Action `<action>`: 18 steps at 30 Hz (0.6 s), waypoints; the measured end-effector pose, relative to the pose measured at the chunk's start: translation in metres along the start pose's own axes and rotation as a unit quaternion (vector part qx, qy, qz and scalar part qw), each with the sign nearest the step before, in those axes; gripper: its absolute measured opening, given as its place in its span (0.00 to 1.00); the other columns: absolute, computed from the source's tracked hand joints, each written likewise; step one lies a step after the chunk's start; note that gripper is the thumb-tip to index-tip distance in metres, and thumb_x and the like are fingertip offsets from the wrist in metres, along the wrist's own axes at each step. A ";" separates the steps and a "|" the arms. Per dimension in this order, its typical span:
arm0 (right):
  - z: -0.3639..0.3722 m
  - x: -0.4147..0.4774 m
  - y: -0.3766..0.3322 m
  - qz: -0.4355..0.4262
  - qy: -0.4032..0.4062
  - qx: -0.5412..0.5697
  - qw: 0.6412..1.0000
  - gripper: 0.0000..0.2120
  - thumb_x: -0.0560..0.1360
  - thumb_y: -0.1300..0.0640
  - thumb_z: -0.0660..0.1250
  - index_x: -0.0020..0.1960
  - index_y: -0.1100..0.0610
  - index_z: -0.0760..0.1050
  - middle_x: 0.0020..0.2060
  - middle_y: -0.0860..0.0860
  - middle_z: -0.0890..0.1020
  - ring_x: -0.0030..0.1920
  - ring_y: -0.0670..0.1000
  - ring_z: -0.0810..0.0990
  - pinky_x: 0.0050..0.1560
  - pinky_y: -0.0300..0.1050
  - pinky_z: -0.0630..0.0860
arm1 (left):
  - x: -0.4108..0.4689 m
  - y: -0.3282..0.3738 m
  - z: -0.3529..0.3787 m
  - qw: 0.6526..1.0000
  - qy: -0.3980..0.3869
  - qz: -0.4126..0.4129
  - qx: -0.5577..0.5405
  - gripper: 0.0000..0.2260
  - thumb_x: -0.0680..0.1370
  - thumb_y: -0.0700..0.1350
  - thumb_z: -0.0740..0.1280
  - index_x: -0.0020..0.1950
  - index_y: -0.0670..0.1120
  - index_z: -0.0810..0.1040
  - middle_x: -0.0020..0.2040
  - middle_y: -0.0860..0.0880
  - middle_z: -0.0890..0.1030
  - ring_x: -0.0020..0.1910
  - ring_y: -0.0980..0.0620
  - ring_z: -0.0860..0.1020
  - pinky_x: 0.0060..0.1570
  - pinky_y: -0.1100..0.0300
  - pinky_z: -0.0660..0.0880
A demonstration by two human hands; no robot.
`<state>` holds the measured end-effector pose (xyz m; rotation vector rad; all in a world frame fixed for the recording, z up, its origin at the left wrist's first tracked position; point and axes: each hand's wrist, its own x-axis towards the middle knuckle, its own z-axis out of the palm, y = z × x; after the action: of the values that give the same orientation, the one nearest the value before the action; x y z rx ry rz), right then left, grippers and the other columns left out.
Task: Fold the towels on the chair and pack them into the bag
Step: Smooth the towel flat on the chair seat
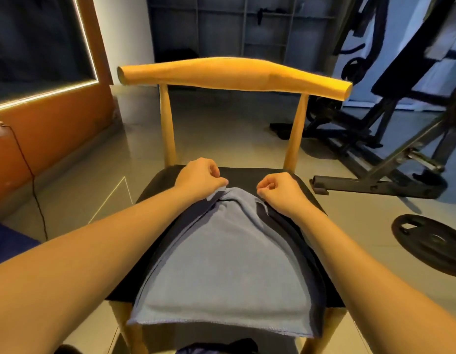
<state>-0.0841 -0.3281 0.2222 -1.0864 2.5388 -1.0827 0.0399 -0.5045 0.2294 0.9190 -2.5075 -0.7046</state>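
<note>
A light blue towel point(227, 261) lies spread over the black seat of a wooden chair point(232, 75), with a darker towel point(316, 284) showing under its right edge. My left hand point(200, 178) pinches the towel's far left corner. My right hand point(280, 191) has its fingers curled at the far right corner; whether it holds cloth is hidden. The near edge of the towel hangs over the seat's front. A dark blue shape point(214, 348) at the bottom edge may be the bag.
Weight machine frame point(390, 139) stands to the right of the chair, and a black weight plate point(431, 244) lies on the floor beside it. An orange wall panel point(48, 134) with a hanging cable is at the left.
</note>
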 end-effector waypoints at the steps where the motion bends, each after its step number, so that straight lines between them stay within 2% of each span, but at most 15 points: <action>1: 0.005 0.008 0.000 0.001 -0.004 0.001 1.000 0.06 0.78 0.60 0.68 0.47 0.53 0.83 0.38 0.50 0.85 0.41 0.49 0.82 0.46 0.48 0.82 | 0.006 0.003 0.004 1.000 -0.007 -0.003 0.016 0.13 0.74 0.57 0.76 0.50 0.50 0.82 0.46 0.51 0.84 0.46 0.50 0.81 0.50 0.51 0.81; 4: 0.015 0.026 -0.005 0.009 -0.022 0.000 1.000 0.06 0.79 0.56 0.68 0.50 0.54 0.84 0.40 0.51 0.86 0.44 0.48 0.82 0.51 0.50 0.81 | 0.018 0.006 0.012 0.996 -0.054 -0.027 0.061 0.14 0.71 0.58 0.77 0.47 0.49 0.83 0.43 0.51 0.83 0.44 0.50 0.81 0.47 0.52 0.81; 7: 0.024 0.036 -0.012 0.007 -0.061 0.004 0.998 0.08 0.77 0.51 0.72 0.49 0.55 0.85 0.42 0.53 0.86 0.46 0.51 0.83 0.50 0.50 0.81 | 0.023 0.000 0.013 0.995 -0.076 -0.048 0.047 0.07 0.72 0.52 0.77 0.44 0.49 0.85 0.42 0.50 0.84 0.45 0.50 0.82 0.49 0.50 0.82; 11: 0.033 0.042 -0.020 0.004 -0.110 -0.006 0.994 0.06 0.75 0.53 0.75 0.46 0.55 0.85 0.43 0.52 0.84 0.47 0.51 0.82 0.51 0.49 0.82 | 0.025 -0.009 0.002 0.996 -0.035 -0.073 -0.047 0.04 0.74 0.45 0.76 0.40 0.47 0.86 0.40 0.48 0.85 0.43 0.50 0.82 0.49 0.50 0.83; 13: 0.029 0.042 -0.021 0.019 -0.109 0.021 0.994 0.04 0.75 0.56 0.75 0.45 0.56 0.86 0.42 0.52 0.85 0.45 0.50 0.82 0.47 0.46 0.80 | 0.024 -0.016 -0.004 0.990 -0.037 -0.100 -0.097 0.04 0.75 0.42 0.76 0.40 0.44 0.86 0.39 0.44 0.85 0.41 0.49 0.82 0.48 0.50 0.83; 16: 0.013 0.035 -0.018 0.058 -0.100 0.094 0.989 0.04 0.76 0.58 0.74 0.45 0.58 0.86 0.41 0.56 0.85 0.40 0.49 0.79 0.37 0.39 0.75 | 0.020 -0.026 -0.011 0.957 -0.042 -0.173 -0.228 0.04 0.74 0.37 0.76 0.45 0.37 0.86 0.47 0.34 0.85 0.40 0.45 0.81 0.45 0.52 0.81; 18: 0.006 0.030 -0.013 0.086 -0.093 0.133 0.983 0.04 0.77 0.60 0.73 0.45 0.60 0.86 0.39 0.53 0.84 0.39 0.48 0.77 0.37 0.39 0.73 | 0.018 -0.032 -0.015 0.924 -0.042 -0.226 -0.305 0.07 0.74 0.36 0.75 0.50 0.36 0.84 0.48 0.37 0.86 0.43 0.46 0.84 0.40 0.57 0.82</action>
<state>-0.0960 -0.3585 0.2307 -0.8395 2.2200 -1.1721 0.0502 -0.5432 0.2261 1.2309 -1.9270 -1.5818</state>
